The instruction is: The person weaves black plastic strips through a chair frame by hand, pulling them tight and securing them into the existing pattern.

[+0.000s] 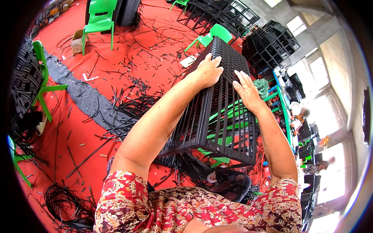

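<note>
In front of me a black furniture frame (232, 56) stands tilted, its far part closely woven and its near part strung with long parallel strips (230, 123). My left hand (209, 72) is closed over the edge where the weave meets the bare strips, its fingertips curled on the woven band. On the right side of the frame my right hand (247, 91) lies with its fingers spread, touching the weave. Whether a loose strip sits under the left fingers is hidden. Through the strips a green chair (221, 149) shows.
Black offcuts (142, 101) and a coil of strips (64, 204) litter the red floor. Green chairs (100, 17) stand at the far left and beyond the frame. Stacked black frames (268, 44) rise at the far right, near a long cluttered green-edged table (285, 112). A person sits at the left edge.
</note>
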`<state>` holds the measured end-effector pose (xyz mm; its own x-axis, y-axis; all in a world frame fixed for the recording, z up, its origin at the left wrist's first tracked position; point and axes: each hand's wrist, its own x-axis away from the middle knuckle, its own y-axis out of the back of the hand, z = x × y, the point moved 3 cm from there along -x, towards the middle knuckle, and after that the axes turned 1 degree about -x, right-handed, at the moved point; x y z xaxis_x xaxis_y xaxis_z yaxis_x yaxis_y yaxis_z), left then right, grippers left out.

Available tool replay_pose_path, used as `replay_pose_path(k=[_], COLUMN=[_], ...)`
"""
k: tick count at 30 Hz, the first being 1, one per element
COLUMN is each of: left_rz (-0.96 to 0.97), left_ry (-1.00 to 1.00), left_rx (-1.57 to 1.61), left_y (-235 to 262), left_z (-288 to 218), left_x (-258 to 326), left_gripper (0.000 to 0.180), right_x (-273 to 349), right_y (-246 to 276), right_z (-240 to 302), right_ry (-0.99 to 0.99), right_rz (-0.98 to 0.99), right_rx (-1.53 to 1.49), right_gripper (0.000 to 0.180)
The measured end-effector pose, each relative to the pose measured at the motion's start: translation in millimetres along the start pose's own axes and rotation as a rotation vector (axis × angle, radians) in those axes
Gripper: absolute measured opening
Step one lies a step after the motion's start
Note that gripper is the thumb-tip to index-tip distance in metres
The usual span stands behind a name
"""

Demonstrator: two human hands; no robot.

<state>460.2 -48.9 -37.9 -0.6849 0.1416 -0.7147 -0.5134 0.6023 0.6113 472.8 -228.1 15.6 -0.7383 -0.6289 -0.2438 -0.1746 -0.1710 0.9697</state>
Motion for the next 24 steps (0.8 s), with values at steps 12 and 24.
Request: replay_pose_path(k=[12, 24], left_rz=[-0.032, 0.159], left_ry=[0.010, 0.065], left_rx=[0.052, 0.069], left_y=[0, 10], left_z=[3, -3], left_x=[0, -1], left_gripper=[0.028, 0.031], right_x=[0, -1], right_y=[0, -2], right_z=[1, 0], right_ry=[0.004, -0.024], right_rz=[-0.003, 0.005], right_rx=[0.013, 0.026], right_gripper=[0.061, 0.063])
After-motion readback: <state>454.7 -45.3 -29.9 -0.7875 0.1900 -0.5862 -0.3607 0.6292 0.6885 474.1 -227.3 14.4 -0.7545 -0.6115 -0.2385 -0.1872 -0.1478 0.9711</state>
